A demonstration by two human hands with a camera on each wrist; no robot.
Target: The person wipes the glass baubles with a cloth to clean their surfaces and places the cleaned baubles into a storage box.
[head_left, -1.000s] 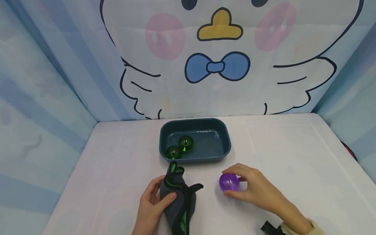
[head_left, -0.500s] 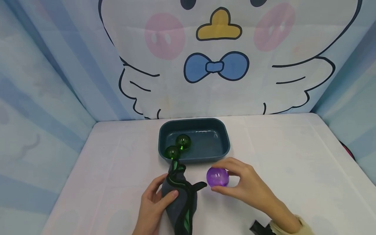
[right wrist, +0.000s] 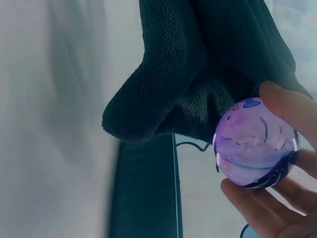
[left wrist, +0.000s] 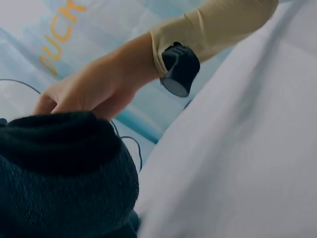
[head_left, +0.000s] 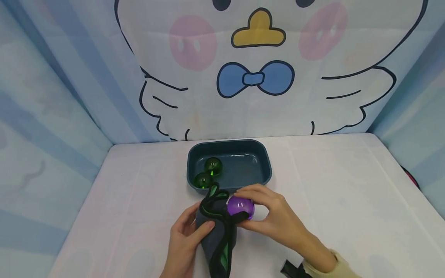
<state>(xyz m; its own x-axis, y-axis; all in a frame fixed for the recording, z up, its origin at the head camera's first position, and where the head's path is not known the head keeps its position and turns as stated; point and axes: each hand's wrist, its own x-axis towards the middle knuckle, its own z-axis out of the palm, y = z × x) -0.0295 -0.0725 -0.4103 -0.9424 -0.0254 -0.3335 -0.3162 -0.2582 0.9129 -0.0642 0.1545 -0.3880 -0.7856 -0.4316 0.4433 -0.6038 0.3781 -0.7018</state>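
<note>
In the head view my left hand [head_left: 185,239] holds a soft dark grey fabric piece [head_left: 212,245], with black edging and a green strip. It looks like a plush pouch, though its exact kind is unclear. My thumb lies on top of it. Between thumb and fingers, my right hand [head_left: 281,218] pinches a see-through purple ball [head_left: 239,205]. The ball sits against the fabric's right side, partly behind a black flap. From the right wrist, the purple ball [right wrist: 255,144] shows right beside folds of the dark cloth [right wrist: 168,69]. Cloth fills the lower left of the left wrist view.
Behind the hands stands a dark blue-green tray [head_left: 268,178] with two green see-through balls, one farther back [head_left: 213,166] and one by the near left corner [head_left: 203,180]. A white cloth covers the table [head_left: 330,185]. Printed curtains [head_left: 257,116] enclose it.
My right hand has brought the purple ball leftward to the fabric piece. My left hand and the fabric have shifted slightly right. The green balls have moved slightly within the tray.
</note>
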